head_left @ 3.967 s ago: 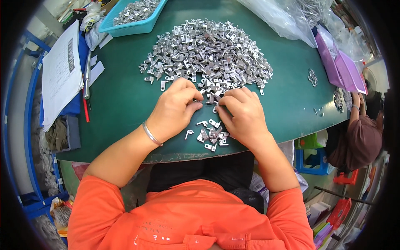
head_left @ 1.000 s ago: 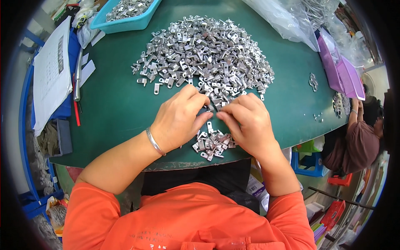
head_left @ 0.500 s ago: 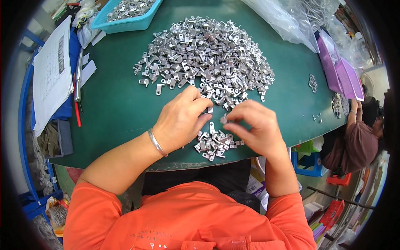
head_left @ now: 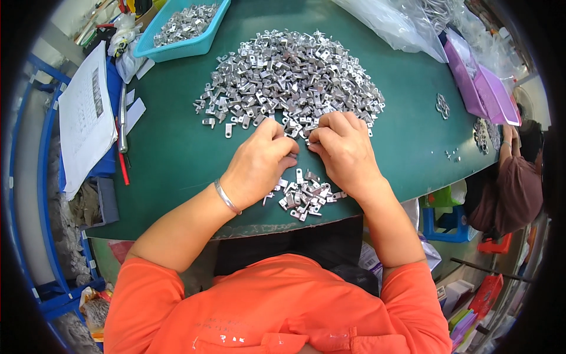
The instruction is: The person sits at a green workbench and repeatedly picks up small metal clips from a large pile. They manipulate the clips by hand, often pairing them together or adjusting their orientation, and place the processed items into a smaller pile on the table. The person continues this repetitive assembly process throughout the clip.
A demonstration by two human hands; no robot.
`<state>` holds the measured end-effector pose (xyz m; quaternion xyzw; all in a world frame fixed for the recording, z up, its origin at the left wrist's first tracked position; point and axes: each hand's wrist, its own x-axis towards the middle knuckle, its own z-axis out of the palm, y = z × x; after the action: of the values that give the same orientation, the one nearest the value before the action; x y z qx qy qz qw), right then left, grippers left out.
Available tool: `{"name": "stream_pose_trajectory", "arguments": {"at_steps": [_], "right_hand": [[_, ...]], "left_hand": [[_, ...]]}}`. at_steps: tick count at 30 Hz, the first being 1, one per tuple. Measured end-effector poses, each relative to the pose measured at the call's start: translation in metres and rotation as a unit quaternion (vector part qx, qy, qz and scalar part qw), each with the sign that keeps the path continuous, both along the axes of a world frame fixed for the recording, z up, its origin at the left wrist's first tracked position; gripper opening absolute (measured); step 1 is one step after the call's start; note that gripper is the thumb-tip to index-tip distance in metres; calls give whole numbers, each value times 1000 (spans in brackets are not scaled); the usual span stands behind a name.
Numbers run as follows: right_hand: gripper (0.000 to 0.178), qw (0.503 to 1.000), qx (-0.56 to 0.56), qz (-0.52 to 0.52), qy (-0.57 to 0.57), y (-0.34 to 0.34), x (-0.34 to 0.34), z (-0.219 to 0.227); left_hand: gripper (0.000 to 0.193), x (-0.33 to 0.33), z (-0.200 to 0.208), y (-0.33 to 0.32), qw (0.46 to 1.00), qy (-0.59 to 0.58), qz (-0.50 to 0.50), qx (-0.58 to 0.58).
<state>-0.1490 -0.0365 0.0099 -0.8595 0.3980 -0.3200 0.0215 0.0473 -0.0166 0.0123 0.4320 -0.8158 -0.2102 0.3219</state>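
Note:
A large heap of small silvery L-shaped metal brackets (head_left: 289,76), each with a hole, covers the middle of the green table. Just below its near edge, my left hand (head_left: 254,162) is closed in a pinch, with a bit of a metal bracket (head_left: 292,155) showing at the fingertips. My right hand (head_left: 348,154) reaches to the heap's front edge, its fingers curled together; whatever lies between them is hidden. Between my wrists, close to the table's front edge, sits a smaller pile of the same brackets (head_left: 306,197).
A turquoise basket (head_left: 203,44) of brackets stands at the far left, near paper sheets (head_left: 88,121) and a red pen (head_left: 123,170). Clear plastic bags (head_left: 395,26), purple bins (head_left: 486,94) and metal rings (head_left: 442,106) lie to the right. A co-worker (head_left: 516,189) sits beyond.
My right hand has moved from above the small pile, where it pinched a bracket, up and away to the big heap's edge. My left hand stays nearly in place. The view has shifted slightly.

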Motion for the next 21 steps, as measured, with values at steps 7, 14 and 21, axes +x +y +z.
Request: {"name": "stream_pose_trajectory", "arguments": {"at_steps": [7, 14, 21], "right_hand": [[9, 993, -22, -14, -115, -3, -1, -3], [12, 738, 461, -39, -491, 20, -16, 5], [9, 878, 297, -5, -375, 51, -17, 3]], "left_hand": [[24, 7, 2, -5, 1000, 0, -23, 20], [18, 7, 5, -2, 969, 177, 22, 171], [18, 14, 19, 10, 921, 229, -62, 308]]}}
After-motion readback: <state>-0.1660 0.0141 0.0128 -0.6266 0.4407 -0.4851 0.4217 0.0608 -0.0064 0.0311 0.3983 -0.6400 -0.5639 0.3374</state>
